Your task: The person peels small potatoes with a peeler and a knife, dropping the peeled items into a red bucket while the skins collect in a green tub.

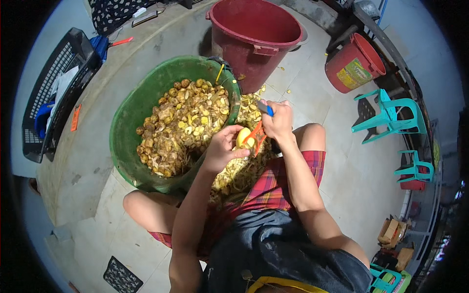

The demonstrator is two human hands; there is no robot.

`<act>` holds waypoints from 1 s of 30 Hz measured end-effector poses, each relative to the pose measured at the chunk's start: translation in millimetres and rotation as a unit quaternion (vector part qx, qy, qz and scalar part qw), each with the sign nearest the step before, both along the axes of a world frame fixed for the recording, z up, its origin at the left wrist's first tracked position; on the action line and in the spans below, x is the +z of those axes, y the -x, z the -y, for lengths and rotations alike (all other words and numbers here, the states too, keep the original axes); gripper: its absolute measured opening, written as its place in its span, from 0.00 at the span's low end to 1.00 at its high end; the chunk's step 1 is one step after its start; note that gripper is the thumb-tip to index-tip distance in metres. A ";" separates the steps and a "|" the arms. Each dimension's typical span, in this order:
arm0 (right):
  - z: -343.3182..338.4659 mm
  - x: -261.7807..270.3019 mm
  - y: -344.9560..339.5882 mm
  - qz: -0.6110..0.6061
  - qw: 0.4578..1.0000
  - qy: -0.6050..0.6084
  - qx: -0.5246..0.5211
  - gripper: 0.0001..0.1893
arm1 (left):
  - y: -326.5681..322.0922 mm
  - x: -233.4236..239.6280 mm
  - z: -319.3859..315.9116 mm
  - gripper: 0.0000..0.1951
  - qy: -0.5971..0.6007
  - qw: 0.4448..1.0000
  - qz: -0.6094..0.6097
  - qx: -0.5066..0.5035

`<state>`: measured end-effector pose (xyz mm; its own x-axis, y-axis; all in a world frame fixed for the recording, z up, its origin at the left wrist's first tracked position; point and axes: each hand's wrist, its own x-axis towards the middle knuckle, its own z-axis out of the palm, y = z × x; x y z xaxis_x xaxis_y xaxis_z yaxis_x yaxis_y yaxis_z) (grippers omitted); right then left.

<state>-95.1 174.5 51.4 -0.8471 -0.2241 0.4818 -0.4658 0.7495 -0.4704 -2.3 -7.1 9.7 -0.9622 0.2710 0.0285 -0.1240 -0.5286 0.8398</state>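
My left hand holds a smooth yellow peeled potato over the peelings between my legs. Against the potato's right side lies an orange peeler, gripped in my right hand. A grey-and-blue tool, perhaps a knife, also sticks out of the right fist; how it is held is partly hidden. Pale peelings and slices are heaped below both hands. Left of them stands a green tub with brown unpeeled potatoes along its far and left side and yellow slices and peelings in the middle.
A tall dark-red bin stands just beyond the tub. Farther right are a smaller red bucket and turquoise plastic chairs. On the concrete ledge at left sit a black crate and another orange peeler.
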 end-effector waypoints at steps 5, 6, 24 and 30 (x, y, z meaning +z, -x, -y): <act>-29.7 -32.0 33.6 0.164 0.979 0.024 -0.121 0.11 | 3.9 -1.7 -4.2 0.31 -0.177 0.981 0.052 -0.066; -21.0 -25.9 23.9 0.131 0.988 0.037 -0.073 0.12 | 2.8 -4.5 -1.4 0.31 -0.105 0.994 0.031 -0.026; -4.1 10.8 5.6 0.041 0.999 0.019 0.025 0.19 | 1.0 6.2 -8.0 0.33 0.019 0.999 -0.013 0.035; 15.1 9.4 6.4 0.137 0.987 0.042 -0.072 0.27 | -0.4 2.0 -14.9 0.34 0.068 0.996 -0.010 0.051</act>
<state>-101.5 159.4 60.8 -0.9682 -0.0613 0.2426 -0.2047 0.7513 -0.6274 -1.9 7.8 11.7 -0.9844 0.1754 0.0172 -0.0589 -0.4195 0.9059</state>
